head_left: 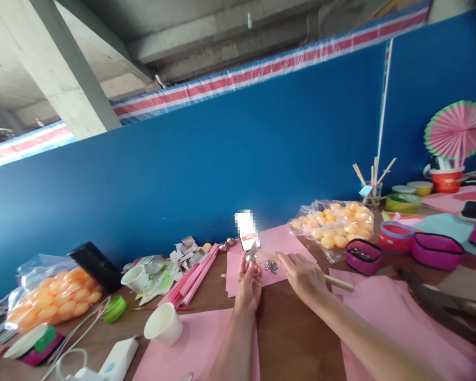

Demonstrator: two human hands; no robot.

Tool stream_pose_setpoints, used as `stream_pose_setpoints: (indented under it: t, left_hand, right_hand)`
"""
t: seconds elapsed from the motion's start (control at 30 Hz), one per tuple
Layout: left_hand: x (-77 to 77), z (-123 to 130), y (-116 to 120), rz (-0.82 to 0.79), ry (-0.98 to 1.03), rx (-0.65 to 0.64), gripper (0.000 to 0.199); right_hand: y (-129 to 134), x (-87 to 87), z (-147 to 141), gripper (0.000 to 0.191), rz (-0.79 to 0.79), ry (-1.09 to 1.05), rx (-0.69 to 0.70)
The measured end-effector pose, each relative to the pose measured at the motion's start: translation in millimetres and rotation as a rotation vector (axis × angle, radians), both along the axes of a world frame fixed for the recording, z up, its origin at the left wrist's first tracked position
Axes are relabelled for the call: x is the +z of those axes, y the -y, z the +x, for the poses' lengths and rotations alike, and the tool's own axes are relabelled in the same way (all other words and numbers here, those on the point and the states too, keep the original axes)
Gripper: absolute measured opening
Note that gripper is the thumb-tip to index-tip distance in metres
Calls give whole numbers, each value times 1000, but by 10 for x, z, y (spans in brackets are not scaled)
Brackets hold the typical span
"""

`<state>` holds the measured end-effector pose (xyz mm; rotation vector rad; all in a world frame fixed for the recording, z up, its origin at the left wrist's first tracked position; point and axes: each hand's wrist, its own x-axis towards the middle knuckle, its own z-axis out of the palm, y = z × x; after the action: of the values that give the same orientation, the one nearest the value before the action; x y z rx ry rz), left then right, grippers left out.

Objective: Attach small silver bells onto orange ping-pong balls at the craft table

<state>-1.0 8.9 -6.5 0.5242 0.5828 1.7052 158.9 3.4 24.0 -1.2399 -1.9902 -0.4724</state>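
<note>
the left hand has its fingers closed on a small round silvery metal ball above a flat pink paper sheet; the right hand is clasped around a long pale wooden stick aimed at the ball, contact too small to tell; best brace the ball firmly and guide the stick with short, light movements

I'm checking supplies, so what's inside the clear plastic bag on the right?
Many yellow-orange balls show through the clear plastic bag. Whatever lies deeper in is covered by the outer balls, so I can't tell what else is there.
</note>
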Motion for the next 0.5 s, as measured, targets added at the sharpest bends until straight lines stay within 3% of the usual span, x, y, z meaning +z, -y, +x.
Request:
stream_pose_setpoints:
  t: [0.33, 0.5]
  left_hand:
    - [0, -2, -5, -3, 15, -7, 43]
    - [8, -4, -13, -46, 88, -11, 19]
  right_hand:
    - [-4, 5, 17, 22, -5, -45, -20]
    - [-3, -3, 10, 22, 6, -38, -15]
